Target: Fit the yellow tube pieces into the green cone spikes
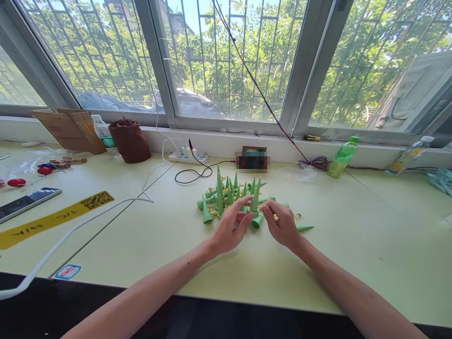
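Observation:
My left hand (231,227) has its fingers and thumb closed around the lower part of a pointed green plastic cone (256,195), which stands tip up. Close beside it, my right hand (281,225) is closed in a fist-like pinch, and a small pale yellow piece (276,217) shows at its fingers. Behind both hands lies a pile of green cones (229,190), mixed with small yellow pieces. One green cone (207,214) stands at the pile's left front. A loose cone (305,228) lies right of my right hand.
A power strip (189,156) with cables and a small device (252,160) sit behind the pile. A green bottle (343,157) is at right. To the left are a brown pouch (129,141), a phone (28,202) and a white cable (88,219) crossing the table.

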A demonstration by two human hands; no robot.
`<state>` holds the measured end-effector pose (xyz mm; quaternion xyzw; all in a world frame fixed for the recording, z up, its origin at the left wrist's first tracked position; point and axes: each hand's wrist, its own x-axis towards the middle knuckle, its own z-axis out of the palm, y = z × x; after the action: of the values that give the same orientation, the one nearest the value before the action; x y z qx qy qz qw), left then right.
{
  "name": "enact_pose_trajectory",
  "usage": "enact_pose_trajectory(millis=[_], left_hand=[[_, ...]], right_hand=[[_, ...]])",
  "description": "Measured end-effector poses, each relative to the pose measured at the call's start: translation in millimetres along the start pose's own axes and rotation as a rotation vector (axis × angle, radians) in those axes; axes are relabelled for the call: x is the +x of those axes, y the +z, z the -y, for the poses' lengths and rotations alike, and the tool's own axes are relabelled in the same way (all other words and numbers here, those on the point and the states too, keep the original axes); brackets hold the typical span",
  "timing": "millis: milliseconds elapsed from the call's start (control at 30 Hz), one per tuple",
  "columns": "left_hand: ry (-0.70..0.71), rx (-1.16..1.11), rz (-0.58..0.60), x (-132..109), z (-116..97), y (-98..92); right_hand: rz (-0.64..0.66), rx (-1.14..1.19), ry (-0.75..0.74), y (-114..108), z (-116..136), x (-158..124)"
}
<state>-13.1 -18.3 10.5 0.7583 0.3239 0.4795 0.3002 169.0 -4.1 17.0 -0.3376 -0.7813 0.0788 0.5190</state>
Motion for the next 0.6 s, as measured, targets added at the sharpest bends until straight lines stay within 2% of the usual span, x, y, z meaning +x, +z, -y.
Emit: enact_pose_trajectory(millis=[200, 467, 600], left_hand=[[0.026, 0.025, -0.017, 0.6, -2.3, -0.3], [0.098, -0.049, -0.005, 2.2, 0.5, 0.6], [0.126, -0.015, -0.014, 2.5, -2.8, -0.1]], right_hand=[[0.013, 0.018, -0.012, -1.0, -1.4, -0.5], [0.011, 0.095, 0.092, 3.1, 1.7, -4.4], [-0.009, 0.113, 0.09, 4.0, 2.9, -4.2]])
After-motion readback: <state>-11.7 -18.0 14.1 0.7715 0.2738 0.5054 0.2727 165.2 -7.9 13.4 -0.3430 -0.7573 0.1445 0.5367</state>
